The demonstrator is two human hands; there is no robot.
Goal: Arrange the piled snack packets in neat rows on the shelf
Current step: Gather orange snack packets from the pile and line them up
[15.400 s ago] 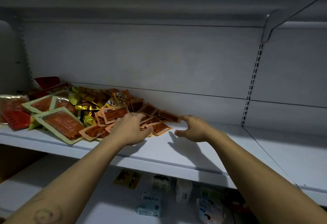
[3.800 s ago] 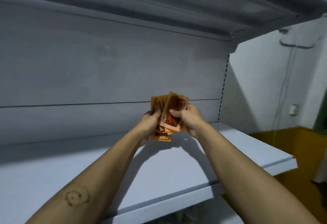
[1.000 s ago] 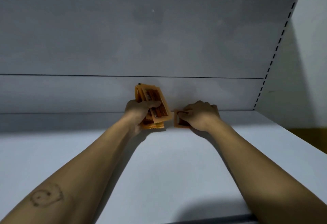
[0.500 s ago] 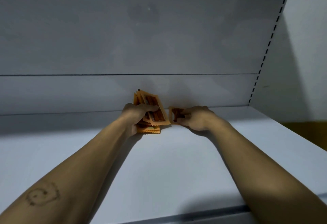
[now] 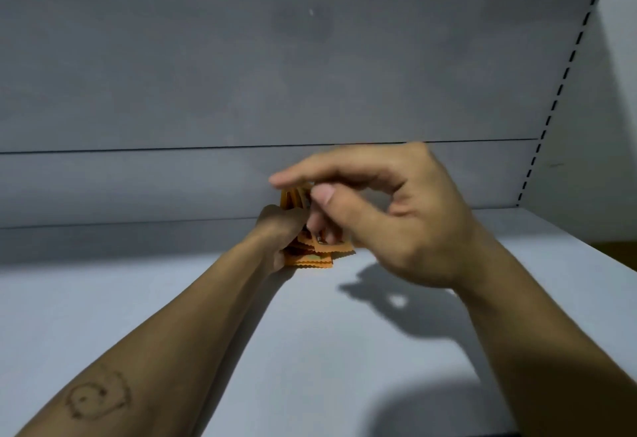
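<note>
The stack of orange snack packets [image 5: 312,260] sits at the centre of the frame, at the back of the white shelf [image 5: 344,360], close to where the shelf meets the grey back panel [image 5: 241,67]. The packets stand on end: their long axis runs up and down in the picture, the zigzag lower edges down at the shelf board and the upper ends pointing up toward the back panel. They are slightly fanned, with one lower corner poking out to the right of the rest.

The left hand [image 5: 277,226] comes in from the lower left and its grip is closed around the stack from the left side, fingers wrapped over the middle of the packets.

The right hand [image 5: 400,219] is larger in the frame and blurred, raised in front of the stack and covering its right part. Its grip is loose: forefinger stretched out to the left, thumb below it with a gap between, the other fingers curled, and nothing visible in it. Its shadow [image 5: 400,312] falls on the shelf below it.

A small drawn mark [image 5: 98,398] shows on the left forearm, lower left. A slotted upright strip [image 5: 565,71] runs down the right side of the panel.
</note>
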